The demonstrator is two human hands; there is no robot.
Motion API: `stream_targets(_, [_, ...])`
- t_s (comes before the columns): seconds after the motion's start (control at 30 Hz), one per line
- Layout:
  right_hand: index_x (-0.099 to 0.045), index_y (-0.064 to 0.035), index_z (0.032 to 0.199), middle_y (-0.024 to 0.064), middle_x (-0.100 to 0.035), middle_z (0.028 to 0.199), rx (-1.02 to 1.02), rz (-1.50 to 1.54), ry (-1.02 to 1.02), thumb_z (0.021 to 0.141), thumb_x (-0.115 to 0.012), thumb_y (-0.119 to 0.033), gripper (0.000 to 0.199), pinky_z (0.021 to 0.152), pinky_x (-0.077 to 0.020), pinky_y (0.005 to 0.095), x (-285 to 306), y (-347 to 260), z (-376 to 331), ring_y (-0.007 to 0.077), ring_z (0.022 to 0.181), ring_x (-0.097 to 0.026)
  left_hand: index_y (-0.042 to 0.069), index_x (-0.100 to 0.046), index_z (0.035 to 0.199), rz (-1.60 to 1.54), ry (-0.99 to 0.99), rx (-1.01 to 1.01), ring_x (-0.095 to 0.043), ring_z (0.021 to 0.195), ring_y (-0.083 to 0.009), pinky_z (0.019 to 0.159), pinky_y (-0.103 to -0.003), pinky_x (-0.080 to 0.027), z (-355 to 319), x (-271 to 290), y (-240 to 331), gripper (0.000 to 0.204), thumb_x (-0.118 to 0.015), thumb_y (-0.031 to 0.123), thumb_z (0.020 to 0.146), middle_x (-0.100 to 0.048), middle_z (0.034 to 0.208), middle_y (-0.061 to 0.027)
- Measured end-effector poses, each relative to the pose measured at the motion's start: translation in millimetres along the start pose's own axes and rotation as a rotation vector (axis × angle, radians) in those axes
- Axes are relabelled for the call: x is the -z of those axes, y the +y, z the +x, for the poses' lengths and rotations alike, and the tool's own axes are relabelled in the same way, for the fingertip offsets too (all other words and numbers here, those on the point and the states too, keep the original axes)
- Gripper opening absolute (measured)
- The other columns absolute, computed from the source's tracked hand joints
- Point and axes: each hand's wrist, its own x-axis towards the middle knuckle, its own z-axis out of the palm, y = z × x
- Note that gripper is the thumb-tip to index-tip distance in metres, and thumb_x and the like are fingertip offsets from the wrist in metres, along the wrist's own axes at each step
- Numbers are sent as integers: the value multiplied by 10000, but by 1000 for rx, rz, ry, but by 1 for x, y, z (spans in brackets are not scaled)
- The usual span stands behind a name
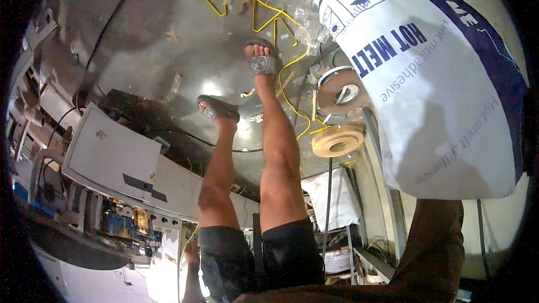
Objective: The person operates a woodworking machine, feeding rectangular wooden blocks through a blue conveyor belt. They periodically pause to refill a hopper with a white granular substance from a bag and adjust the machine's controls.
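A large white sack (449, 106) with dark blue bands fills the upper right. My right arm, in a dark sleeve, rises from the lower edge and passes out of sight behind the sack's lower end. The right hand is hidden there, so its grip does not show. My left hand (192, 252) hangs low at the lower left, beside my shorts and close to the machine. It is small and dim, and its fingers cannot be made out.
A long white machine casing (112, 140) runs along the left. Yellow strapping (269, 5) and scraps litter the grey floor (163, 28) ahead of my feet. On the right are a brown tape roll (331, 101), a tan roll (325, 145) and a white cloth-like sheet (331, 199).
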Motion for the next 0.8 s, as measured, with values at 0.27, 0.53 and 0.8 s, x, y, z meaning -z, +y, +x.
stream_targets(0.27, [-418, -98, 1615, 165, -513, 1592, -23, 118, -339, 999, -519, -190, 630, 1302, -277, 535, 4, 5, 16, 344, 1484, -477, 14, -718, 1175, 36, -104, -54, -633, 976, -182, 858, -360, -510, 11, -3, 67, 395, -615, 388, 1096, -722, 1069, -76])
stream_targets(0.53, [-401, -65, 1620, 188, -470, 1631, -4, 244, -468, 997, -516, -207, 649, 1315, -253, 540, 43, 2, 33, 370, 1518, -441, -34, -579, 1468, -45, -81, 87, -614, 1267, -214, 1092, -364, -485, 7, -2, 92, 542, -629, 359, 1098, -664, 1387, -142])
stream_targets(0.8, [-323, -82, 1672, 156, -351, 1713, -69, 128, 3, 987, -515, -227, 726, 1341, -197, 528, -10, 2, -9, 362, 1577, -337, -8, -543, 1516, -115, -205, 80, -625, 1240, -207, 1057, -352, -500, 18, 23, 77, 585, -648, 382, 1094, -674, 1380, -117])
